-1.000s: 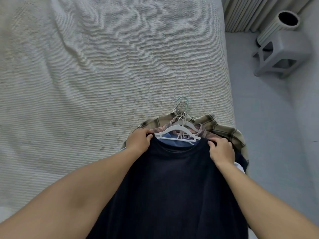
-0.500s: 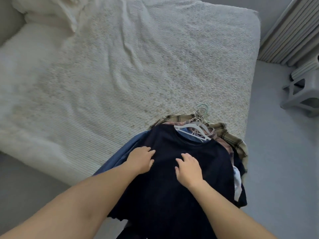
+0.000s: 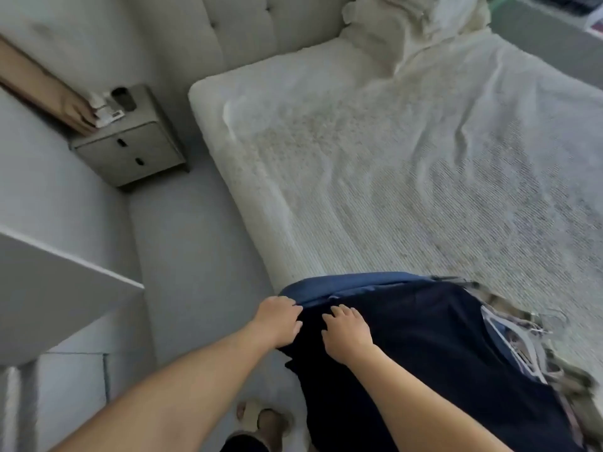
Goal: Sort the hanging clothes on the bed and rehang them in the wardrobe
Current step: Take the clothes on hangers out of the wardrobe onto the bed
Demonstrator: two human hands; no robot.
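A pile of clothes on hangers lies at the near corner of the bed [image 3: 391, 164]. A dark navy shirt [image 3: 430, 360] is on top, with a blue garment [image 3: 342, 283] under it and a plaid shirt [image 3: 564, 376] at the right edge. White hangers [image 3: 522, 349] show at the collar end on the right. My left hand [image 3: 279, 321] curls its fingers over the left edge of the navy shirt, where it meets the blue garment. Beside it, my right hand [image 3: 347, 336] rests on the navy shirt with fingers spread.
A grey nightstand [image 3: 130, 148] with small items stands by the tufted headboard [image 3: 261, 27]. Crumpled pillows [image 3: 391, 24] lie at the bed's head. A white panel [image 3: 49, 288] juts in at the left. My slippered foot [image 3: 264, 422] stands on the grey floor.
Both hands slid from the shirt's shoulders down its body to the far edge. My view swung left, bringing the nightstand and headboard into sight.
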